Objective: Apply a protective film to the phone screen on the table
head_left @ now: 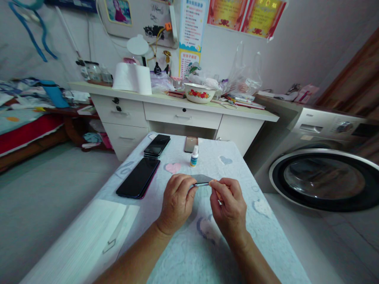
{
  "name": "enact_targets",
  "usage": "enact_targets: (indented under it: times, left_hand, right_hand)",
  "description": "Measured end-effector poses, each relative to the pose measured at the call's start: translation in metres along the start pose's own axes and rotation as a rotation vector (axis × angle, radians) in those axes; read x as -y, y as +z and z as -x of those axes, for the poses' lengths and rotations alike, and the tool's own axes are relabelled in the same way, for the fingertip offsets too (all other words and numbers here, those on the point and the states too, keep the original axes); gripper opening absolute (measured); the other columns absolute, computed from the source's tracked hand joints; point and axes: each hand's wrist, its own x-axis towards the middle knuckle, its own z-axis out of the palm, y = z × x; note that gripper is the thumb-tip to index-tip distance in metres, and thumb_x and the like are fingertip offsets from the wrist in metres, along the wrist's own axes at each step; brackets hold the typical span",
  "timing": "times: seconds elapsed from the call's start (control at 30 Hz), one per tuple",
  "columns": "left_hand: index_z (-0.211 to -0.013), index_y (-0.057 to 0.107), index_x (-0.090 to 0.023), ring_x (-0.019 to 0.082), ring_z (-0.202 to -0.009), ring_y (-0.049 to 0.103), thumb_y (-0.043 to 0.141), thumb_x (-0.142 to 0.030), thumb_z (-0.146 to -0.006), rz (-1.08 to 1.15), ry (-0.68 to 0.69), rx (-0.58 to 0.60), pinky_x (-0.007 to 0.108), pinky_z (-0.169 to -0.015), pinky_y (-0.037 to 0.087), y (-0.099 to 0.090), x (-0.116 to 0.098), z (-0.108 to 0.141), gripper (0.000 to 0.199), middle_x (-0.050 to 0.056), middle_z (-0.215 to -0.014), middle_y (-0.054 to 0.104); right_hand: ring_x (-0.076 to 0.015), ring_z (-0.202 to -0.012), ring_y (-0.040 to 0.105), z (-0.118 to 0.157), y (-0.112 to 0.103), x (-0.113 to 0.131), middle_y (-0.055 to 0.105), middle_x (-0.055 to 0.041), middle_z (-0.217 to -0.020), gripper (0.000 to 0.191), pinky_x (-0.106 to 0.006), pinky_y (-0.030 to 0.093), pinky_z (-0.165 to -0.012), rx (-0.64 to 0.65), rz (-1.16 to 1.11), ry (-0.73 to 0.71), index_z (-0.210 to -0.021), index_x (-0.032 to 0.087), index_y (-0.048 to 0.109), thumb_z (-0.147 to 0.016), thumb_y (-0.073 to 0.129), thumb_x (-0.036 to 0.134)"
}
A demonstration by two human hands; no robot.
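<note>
My left hand (pixel 177 199) is closed around one end of a smartphone (pixel 202 181), held edge-on above the table. At the phone's other end, my right hand (pixel 231 207) is pinched, its fingertips touching the phone's edge. A small orange piece (pixel 219 197) shows between the right fingers; most of it is hidden, and I cannot tell its kind. Just beyond the hands stands a small white spray bottle (pixel 194 157) with a blue and yellow label. Behind that bottle lies another phone (pixel 189 144).
At left on the cloth-covered table (pixel 189 244) lie a large dark phone (pixel 137 177) and a phone stack (pixel 157 146). A pale sheet (pixel 85 232) covers the near left corner. A white desk (pixel 183 114) stands behind, a washing machine (pixel 319 122) on the right.
</note>
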Motion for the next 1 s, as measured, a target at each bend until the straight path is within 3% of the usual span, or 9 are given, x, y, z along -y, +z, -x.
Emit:
enact_targets:
  times: [0.27, 0.47, 1.0]
  left_hand:
    - [-0.098, 0.056, -0.019, 0.019, -0.094, 0.054, 0.053, -0.018, -0.087, 0.003, -0.027, 0.014, 0.035, -0.084, 0.048, 0.002, 0.002, 0.001, 0.011, 0.005, -0.095, 0.060]
    - [-0.098, 0.056, -0.019, 0.020, -0.095, 0.055, 0.053, -0.018, -0.087, -0.005, -0.020, 0.012, 0.035, -0.085, 0.048, 0.003, 0.002, 0.002, 0.012, 0.006, -0.096, 0.060]
    - [-0.098, 0.055, -0.019, 0.019, -0.090, 0.056, 0.052, -0.019, -0.089, 0.008, 0.013, 0.018, 0.034, -0.081, 0.049, 0.002, -0.002, -0.002, 0.010, 0.005, -0.093, 0.061]
  right_hand:
    - [-0.0117, -0.077, 0.056, -0.004, 0.000, -0.001, 0.051, -0.0046, -0.093, 0.024, -0.024, 0.051, -0.065, -0.032, 0.028, 0.009, -0.101, 0.019, 0.062, -0.084, 0.053, 0.005]
    - [-0.0096, -0.070, 0.054, -0.002, 0.001, 0.000, 0.050, -0.0043, -0.094, 0.025, -0.022, 0.049, -0.059, -0.023, 0.015, 0.018, -0.103, 0.020, 0.062, -0.084, 0.052, 0.005]
    - [-0.0105, -0.073, 0.056, 0.006, 0.013, 0.008, 0.051, -0.0054, -0.097, 0.034, -0.023, 0.052, -0.063, 0.054, -0.035, -0.035, -0.111, 0.023, 0.059, -0.084, 0.049, 0.005]
